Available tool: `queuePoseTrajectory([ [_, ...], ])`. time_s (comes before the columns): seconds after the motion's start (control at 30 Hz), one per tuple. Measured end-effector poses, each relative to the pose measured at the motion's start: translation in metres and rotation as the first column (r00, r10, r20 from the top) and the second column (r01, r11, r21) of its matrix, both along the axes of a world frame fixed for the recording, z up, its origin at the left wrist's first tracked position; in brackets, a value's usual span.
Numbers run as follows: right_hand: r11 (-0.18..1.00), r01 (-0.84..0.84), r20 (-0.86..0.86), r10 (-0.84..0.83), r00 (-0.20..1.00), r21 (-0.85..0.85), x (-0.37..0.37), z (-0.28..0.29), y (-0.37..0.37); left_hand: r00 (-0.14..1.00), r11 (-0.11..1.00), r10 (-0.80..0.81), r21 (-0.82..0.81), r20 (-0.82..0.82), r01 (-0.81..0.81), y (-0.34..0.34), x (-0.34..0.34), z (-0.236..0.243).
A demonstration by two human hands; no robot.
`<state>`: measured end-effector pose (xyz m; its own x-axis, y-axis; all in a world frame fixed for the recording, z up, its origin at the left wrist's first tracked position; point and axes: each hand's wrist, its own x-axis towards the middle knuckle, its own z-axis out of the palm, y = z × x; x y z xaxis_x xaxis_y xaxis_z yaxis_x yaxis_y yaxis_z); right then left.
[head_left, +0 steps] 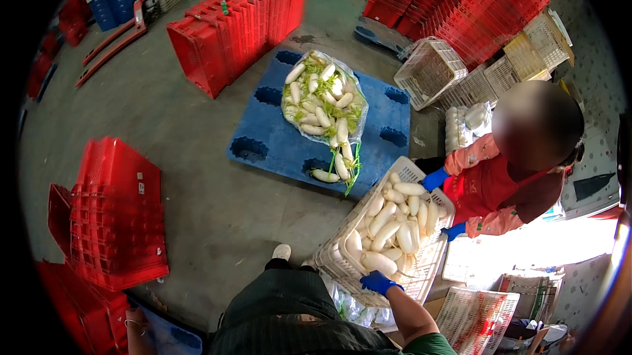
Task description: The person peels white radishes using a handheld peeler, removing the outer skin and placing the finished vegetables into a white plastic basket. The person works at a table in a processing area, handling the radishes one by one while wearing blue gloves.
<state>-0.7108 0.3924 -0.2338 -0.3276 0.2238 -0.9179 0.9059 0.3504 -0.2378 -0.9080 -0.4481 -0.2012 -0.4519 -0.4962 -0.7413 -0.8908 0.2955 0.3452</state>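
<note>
I am looking down on a grey concrete floor [197, 177] ringed by stacks of red crates [243, 26], with another red stack [118, 217] standing at my left and more leaning at the far right. A blue pallet [388, 131] is lying on the floor ahead, carrying a clear plastic bag [322, 98] spilling white radishes with green tops; a few loose radishes [339, 167] are trailing off its near edge. Just beside the pallet, a white slatted crate [332, 259] full of trimmed white radishes [395, 223] is being held tilted between two people. My right hand [378, 282], in a blue glove, is curling closed around the crate's near rim. My left hand [135, 328] is hanging bare at the lower left, well apart from the crate; I cannot tell whether it is spread or closed. Across the crate a co-worker in a red apron is gripping the far rim with two blue-gloved hands [434, 178]. Empty white baskets [431, 68] are lying behind them. I judge that a shared lift or shift of the loaded crate is under way; the next move calls for an even pull from both sides so the radishes are not sliding out.
</note>
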Motion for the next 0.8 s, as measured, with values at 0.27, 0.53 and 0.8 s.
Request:
queuePoseTrajectory([
  [0.27, 0.999, -0.026, -0.169, 0.022, 0.985, -0.025, -0.075, -0.06, 0.125, 0.742, 0.741, -0.664, -0.224, -0.094, 0.634, 0.147, -0.042, 0.02],
  [0.53, 0.994, -0.086, -0.2, 0.097, 0.975, 0.061, -0.186, -0.104, 0.262, 0.932, 0.987, -0.148, 0.101, 0.329, 0.122, 0.216, 0.092, 0.051],
  [0.8, 0.957, -0.196, -0.085, 0.218, 0.972, 0.213, -0.223, -0.221, 0.38, 0.935, 0.988, -0.15, 0.083, 0.321, 0.13, 0.413, 0.04, 0.039],
])
